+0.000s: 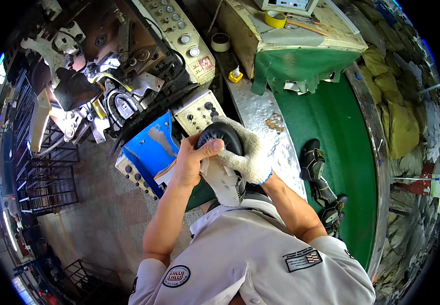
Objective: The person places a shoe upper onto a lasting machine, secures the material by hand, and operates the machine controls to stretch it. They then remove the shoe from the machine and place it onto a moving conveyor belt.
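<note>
A black shoe upper [236, 133] with a white underside [225, 185] is held sole up in front of my waist, its rounded black toe away from me. My bare left hand [192, 158] grips its left side, the thumb laid across the underside near the toe. On the other side my right hand [253, 152], in a white knit glove with a blue cuff edge, is wrapped around it. Parts of the upper are hidden behind both hands. To the right, several black shoe uppers [312, 160] with yellow stitching lie in a row on a green surface [349, 168].
A metal shoe machine [123, 104] stands at the far left, beside a panel with round buttons [185, 39]. Near it are a blue metal cover [151, 145] and a knobbed control box [198, 113]. A cabinet holds yellow tape [275, 19]. Sacks [400, 122] line the right.
</note>
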Demonstrator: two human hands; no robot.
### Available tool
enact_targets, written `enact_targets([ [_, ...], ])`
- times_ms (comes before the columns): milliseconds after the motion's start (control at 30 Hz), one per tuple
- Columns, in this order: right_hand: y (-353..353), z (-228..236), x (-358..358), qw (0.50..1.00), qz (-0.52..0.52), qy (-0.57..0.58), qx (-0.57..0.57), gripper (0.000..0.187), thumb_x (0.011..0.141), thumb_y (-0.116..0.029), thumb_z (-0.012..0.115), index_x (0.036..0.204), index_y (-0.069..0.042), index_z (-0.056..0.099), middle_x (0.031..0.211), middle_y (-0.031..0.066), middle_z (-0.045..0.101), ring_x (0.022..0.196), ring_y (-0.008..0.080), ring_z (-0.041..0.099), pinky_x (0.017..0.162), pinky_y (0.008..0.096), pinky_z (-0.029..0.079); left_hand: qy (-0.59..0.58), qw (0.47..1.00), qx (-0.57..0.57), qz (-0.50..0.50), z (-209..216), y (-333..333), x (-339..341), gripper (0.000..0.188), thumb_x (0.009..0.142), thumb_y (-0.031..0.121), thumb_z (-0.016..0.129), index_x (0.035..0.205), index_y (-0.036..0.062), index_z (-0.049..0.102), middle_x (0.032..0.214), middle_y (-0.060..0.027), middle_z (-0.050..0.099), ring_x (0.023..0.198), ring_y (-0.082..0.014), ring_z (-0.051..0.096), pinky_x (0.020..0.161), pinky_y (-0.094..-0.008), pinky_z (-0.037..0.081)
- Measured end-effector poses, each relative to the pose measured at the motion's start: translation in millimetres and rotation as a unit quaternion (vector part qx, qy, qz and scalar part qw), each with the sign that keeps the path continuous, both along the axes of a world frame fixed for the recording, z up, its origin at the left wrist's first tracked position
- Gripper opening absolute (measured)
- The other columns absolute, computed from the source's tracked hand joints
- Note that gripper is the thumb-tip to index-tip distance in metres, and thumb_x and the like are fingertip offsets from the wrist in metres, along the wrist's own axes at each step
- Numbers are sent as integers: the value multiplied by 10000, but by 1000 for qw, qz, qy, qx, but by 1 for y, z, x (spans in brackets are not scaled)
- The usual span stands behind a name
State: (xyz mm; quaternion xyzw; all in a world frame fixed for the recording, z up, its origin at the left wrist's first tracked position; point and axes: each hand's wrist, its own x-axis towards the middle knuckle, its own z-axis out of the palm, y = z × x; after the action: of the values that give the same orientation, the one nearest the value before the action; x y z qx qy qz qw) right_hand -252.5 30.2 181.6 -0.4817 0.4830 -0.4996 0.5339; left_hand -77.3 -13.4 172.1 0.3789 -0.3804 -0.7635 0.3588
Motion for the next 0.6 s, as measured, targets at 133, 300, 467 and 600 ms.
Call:
enact_targets([
  [133, -3, -12, -7, 999, -3, 31, -36, 784, 820, -284, 817, 1452, 39, 482, 1206, 156, 658, 1059, 171, 627, 938, 314, 509, -41, 998, -46, -24, 5, -6, -6, 418, 816, 232, 840, 1092, -52, 708, 973, -67, 721, 860, -127, 645, 793, -274, 514],
  [300, -8, -15, -15, 998, -3, -64, 0, 848, 813, -317, 831, 1482, 37, 448, 1254, 138, 649, 1112, 162, 612, 990, 300, 483, -95, 992, -57, -58, 12, -17, -14, 371, 830, 224, 824, 1044, -64, 731, 949, -70, 723, 848, -119, 636, 796, -271, 508],
  [467, -18, -29, -46, 948, -9, -318, -2, 789, 805, -289, 804, 1445, 45, 486, 1266, 167, 662, 1131, 232, 657, 1000, 359, 527, 47, 996, -68, -15, -21, -22, -3, 670, 916, 420, 688, 1361, -70, 582, 1272, -159, 682, 1164, -259, 652, 1059, -365, 451],
  [600, -44, -51, -52, 747, 99, -657, -29, 648, 911, -394, 665, 1397, 11, 526, 1335, 282, 605, 1163, 413, 647, 1004, 526, 547, 89, 992, 89, -19, -103, 28, 24, 812, 832, 404, 732, 1458, -43, 473, 1433, -198, 571, 1276, -338, 590, 1147, -448, 400],
])
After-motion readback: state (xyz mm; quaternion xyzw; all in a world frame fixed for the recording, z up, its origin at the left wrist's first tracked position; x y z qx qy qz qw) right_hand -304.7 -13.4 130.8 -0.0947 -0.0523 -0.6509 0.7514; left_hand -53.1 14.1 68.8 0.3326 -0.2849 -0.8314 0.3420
